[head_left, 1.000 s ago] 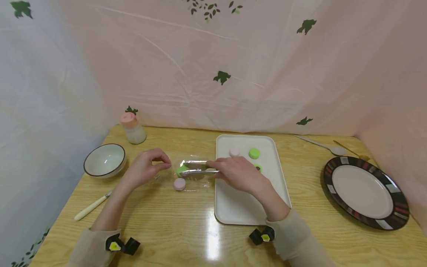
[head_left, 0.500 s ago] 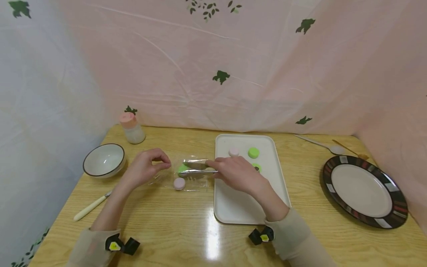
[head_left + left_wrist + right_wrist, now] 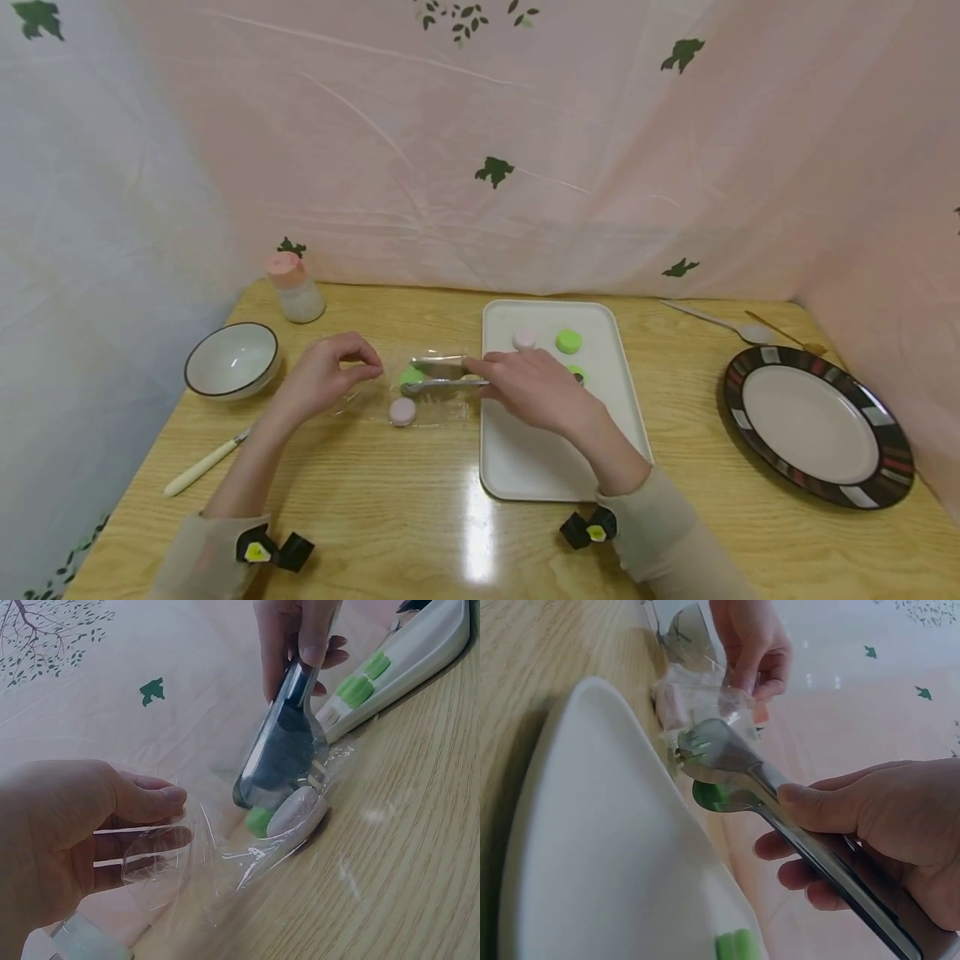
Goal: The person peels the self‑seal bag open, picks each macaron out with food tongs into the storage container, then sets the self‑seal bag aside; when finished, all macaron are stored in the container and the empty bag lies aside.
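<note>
My left hand pinches the edge of a clear plastic bag between thumb and fingers. My right hand grips a pair of metal tongs, whose scalloped ends reach into the bag from the right. A green macaron lies at the tongs' ends; whether they still press it is unclear. Beside it, a pale pink macaron sits in the bag. Under and behind my right hand is a white tray bearing another pink macaron, a green macaron and a partly hidden green one.
On the left stand a white bowl with a dark rim and a pink-lidded jar. A cream-handled utensil lies by my left forearm. Far right are a dark-rimmed plate, a spoon and a thin golden utensil.
The tongs have turned slightly, and more of the green macaron shows between their ends. Both hands stay almost where they were, the left one still pinching the bag.
</note>
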`<move>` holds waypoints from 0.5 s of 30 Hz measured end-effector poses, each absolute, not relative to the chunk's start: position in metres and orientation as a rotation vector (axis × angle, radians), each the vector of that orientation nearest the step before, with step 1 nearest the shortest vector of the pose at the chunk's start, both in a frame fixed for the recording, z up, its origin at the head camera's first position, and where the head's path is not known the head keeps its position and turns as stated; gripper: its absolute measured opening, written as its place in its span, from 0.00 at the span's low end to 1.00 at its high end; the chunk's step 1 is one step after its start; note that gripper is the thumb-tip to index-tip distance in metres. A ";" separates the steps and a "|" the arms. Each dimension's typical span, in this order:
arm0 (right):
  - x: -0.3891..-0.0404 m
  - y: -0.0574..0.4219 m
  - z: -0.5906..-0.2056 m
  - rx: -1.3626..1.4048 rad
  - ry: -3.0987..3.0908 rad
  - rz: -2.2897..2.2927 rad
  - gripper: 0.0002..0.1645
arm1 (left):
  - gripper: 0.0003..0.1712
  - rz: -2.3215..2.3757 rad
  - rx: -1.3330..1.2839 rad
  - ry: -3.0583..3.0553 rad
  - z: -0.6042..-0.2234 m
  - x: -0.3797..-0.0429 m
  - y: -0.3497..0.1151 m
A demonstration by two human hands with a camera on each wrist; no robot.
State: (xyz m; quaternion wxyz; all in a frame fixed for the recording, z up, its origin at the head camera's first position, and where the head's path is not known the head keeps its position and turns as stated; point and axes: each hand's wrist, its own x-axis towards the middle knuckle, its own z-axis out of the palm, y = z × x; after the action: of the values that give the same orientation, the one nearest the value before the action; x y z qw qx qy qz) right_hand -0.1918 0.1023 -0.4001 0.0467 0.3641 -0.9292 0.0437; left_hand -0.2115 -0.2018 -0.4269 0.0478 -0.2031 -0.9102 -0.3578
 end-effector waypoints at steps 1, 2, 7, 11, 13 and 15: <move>-0.191 0.106 -0.398 1.101 -2.844 0.138 0.21 | 0.02 -1.092 -0.619 -2.774 -0.427 -0.212 -0.202; -0.190 0.110 -0.397 1.089 -2.852 0.143 0.22 | 0.02 -1.094 -0.618 -2.773 -0.427 -0.212 -0.201; -0.180 0.147 -0.387 0.990 -2.889 0.204 0.25 | 0.03 -1.121 -0.587 -2.788 -0.426 -0.211 -0.201; -0.169 0.184 -0.383 0.917 -2.902 0.222 0.26 | 0.05 -1.127 -0.572 -2.795 -0.425 -0.211 -0.202; -0.162 0.202 -0.383 0.884 -2.913 0.218 0.26 | 0.07 -1.121 -0.569 -2.796 -0.425 -0.211 -0.202; -0.156 0.218 -0.385 0.865 -2.921 0.224 0.26 | 0.08 -1.116 -0.567 -2.795 -0.425 -0.212 -0.202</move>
State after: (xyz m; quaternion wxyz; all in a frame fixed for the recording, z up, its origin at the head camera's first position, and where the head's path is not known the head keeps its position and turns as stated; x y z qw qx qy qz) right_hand -0.1556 0.2184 -0.3849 0.0434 0.2829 -0.9554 0.0732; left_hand -0.2115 -0.2023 -0.4254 0.0394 -0.1849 -0.9120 -0.3641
